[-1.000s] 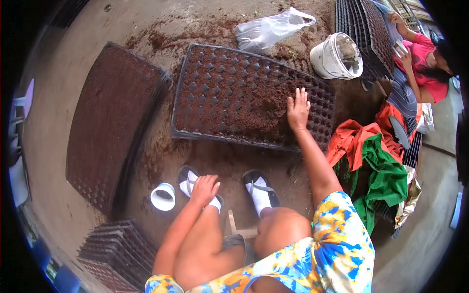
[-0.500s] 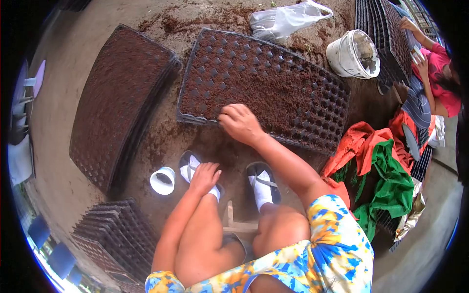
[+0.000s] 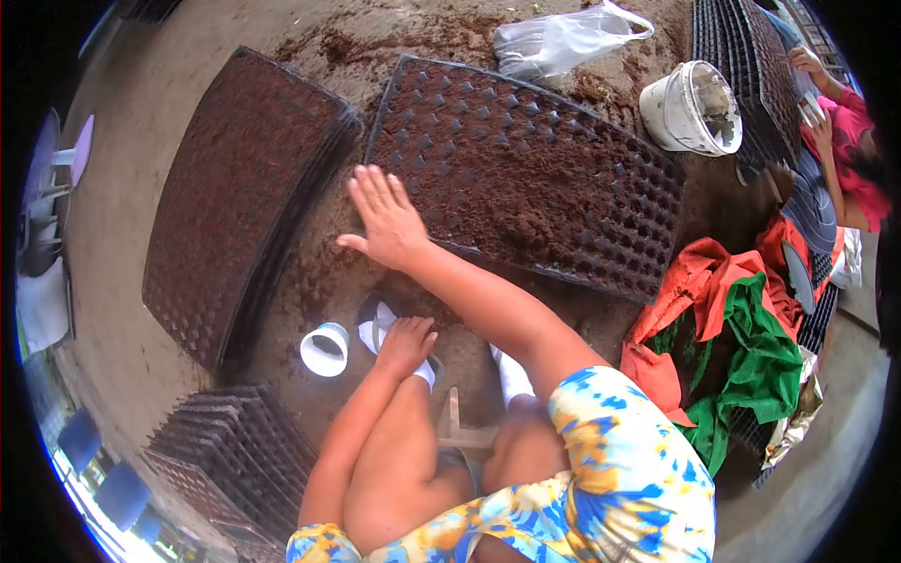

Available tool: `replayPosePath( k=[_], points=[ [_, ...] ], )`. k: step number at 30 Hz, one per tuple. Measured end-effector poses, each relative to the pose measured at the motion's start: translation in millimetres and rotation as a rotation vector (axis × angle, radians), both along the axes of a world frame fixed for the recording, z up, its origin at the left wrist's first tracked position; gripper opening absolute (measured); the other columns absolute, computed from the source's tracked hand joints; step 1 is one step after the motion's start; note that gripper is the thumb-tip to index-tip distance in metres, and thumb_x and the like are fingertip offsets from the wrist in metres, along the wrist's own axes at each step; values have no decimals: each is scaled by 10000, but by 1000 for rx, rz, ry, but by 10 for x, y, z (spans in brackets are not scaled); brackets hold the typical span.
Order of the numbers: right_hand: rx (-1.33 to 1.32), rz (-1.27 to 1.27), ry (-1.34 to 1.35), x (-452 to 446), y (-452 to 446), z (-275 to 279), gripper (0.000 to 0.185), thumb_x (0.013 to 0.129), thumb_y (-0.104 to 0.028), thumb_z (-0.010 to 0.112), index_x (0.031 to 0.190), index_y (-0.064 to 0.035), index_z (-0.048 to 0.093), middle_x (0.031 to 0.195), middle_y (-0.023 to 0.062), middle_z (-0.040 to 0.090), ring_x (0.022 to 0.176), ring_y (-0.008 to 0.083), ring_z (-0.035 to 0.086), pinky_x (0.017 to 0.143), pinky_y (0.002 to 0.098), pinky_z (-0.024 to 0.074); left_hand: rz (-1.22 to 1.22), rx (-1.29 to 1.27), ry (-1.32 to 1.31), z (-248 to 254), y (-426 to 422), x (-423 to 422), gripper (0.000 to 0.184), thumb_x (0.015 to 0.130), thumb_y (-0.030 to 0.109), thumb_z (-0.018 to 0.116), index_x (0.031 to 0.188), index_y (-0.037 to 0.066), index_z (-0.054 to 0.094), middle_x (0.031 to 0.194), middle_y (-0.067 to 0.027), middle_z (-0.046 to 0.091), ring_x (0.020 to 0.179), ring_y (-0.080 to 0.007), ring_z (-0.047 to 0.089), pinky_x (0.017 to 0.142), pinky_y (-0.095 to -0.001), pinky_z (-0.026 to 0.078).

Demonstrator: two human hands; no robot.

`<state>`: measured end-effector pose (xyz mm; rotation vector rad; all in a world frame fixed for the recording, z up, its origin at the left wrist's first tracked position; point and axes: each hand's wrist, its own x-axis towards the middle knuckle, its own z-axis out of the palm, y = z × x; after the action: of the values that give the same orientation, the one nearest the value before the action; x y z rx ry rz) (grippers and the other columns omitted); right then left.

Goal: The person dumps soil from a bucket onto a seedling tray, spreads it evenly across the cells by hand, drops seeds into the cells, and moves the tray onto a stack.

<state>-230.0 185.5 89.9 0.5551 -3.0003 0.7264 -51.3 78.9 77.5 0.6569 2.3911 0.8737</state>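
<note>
My right hand [image 3: 387,220] is stretched out flat, fingers extended and thumb apart, at the near left corner of a black seedling tray [image 3: 648,202]. Nothing is in it; whether the fingertips touch the tray I cannot tell. Dark brown soil [image 3: 535,188] covers the middle of this tray, while cell edges show through toward the left and right ends. Over my left lower leg lies my left hand [image 3: 407,345], its fingers loosely extended and holding nothing.
Left of the tray stands a stack of soil-filled trays [image 3: 244,178]. Nearby are a white cup [image 3: 324,349], empty-looking stacked trays [image 3: 230,450], a stained white bucket [image 3: 690,108], a plastic bag [image 3: 568,42] and red and green cloths [image 3: 751,347]. Another person [image 3: 854,159] sits at right.
My right hand has swung left from the tray's near edge to its left corner, its curled fingers now straightened. Soil in the tray has shifted slightly. My left hand stays on my leg.
</note>
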Motion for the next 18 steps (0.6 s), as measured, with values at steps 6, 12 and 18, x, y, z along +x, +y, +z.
replayPosePath(
  k=[6,12,18],
  points=[
    [92,-126,-169,826,1566,49,957,816,-563,563,1462,-2,134,1543,171,43,1434,296,-5,1142,459,32,-3,36,35,-39,-30,16,308,868,251,556,1083,32,583,1006,-132,599,981,-306,550,901,-409,401],
    [124,-162,-3,285,1212,458,860,786,-518,600,1389,20,303,1487,213,215,1394,360,164,1121,467,117,28,61,100,-80,-42,65,309,869,262,563,1064,27,603,1048,-139,614,989,-317,555,905,-414,410],
    [97,-162,-131,-632,690,93,908,867,-632,385,1443,29,152,1529,197,97,1432,295,29,1145,394,50,15,42,85,-97,40,-7,303,839,256,579,1021,17,621,962,-151,625,924,-315,576,861,-424,421]
  ],
)
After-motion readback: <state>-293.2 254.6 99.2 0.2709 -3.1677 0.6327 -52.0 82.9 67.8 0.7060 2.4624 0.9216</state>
